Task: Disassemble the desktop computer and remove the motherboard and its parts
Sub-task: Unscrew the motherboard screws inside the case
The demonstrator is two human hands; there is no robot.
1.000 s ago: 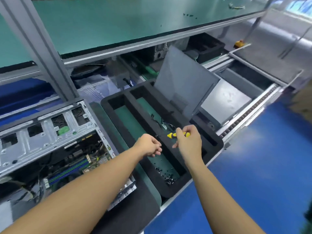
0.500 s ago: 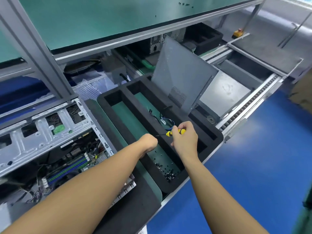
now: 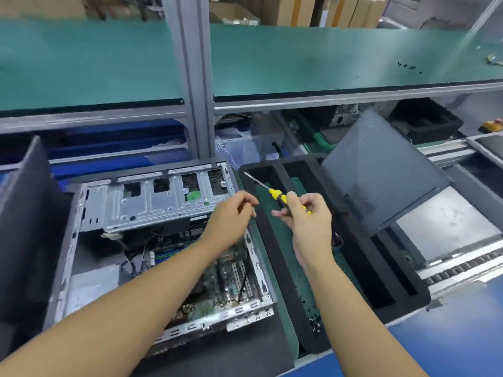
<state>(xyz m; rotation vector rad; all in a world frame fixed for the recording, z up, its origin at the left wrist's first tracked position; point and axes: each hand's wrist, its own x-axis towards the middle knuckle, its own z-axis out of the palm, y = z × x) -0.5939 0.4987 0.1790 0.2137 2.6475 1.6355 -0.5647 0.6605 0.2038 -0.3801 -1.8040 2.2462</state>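
Under a green-matted shelf (image 3: 299,58), an open desktop case (image 3: 152,202) lies just left of a foam tray (image 3: 283,273).
Bare steel frame, green motherboard (image 3: 228,281) exposed inside. Right hand (image 3: 307,221) grips a yellow-handled screwdriver (image 3: 280,197) over the tray; left hand (image 3: 231,216), loosely curled and empty, hovers over the case.

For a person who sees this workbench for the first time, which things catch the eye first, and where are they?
Probably the yellow-handled screwdriver, gripped by the right hand in the centre over the black foam tray, tip pointing up and left. Next, the opened computer case at lower left, with the motherboard exposed inside and the left hand above it. A grey panel leans at the right.
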